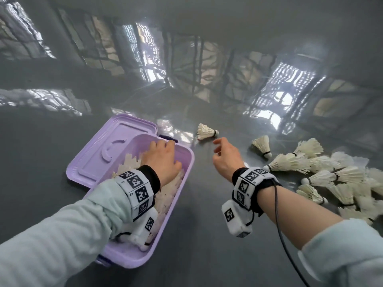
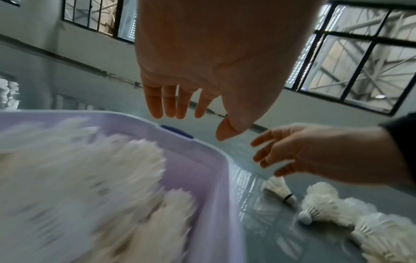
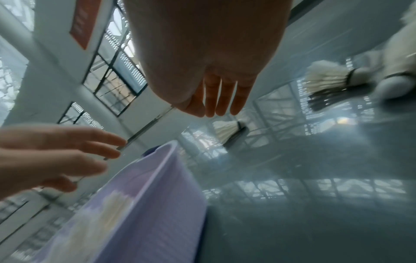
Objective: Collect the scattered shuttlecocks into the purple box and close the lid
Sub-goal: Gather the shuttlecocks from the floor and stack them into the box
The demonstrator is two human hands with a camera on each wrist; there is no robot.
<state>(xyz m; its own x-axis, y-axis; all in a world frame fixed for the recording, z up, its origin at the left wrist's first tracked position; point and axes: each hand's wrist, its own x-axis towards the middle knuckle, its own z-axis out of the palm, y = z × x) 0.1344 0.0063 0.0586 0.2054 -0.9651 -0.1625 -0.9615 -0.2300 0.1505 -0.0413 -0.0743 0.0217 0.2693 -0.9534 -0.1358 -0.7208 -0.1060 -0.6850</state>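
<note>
The purple box [image 1: 186, 160] held white shuttlecocks [image 1: 165, 195]; the left hand [image 1: 163, 160] hovered above them and the right hand [image 1: 226, 158] to its right, fingers loose, empty.

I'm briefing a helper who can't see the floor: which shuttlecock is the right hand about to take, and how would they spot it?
Start at the open purple box. Past its far right corner one shuttlecock lies alone on the grey floor, just beyond the right hand. Unlike the pile farther right, it touches no other.

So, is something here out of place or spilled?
Yes. Many shuttlecocks lie heaped on the grey surface right of the purple box, whose lid is open.
</note>
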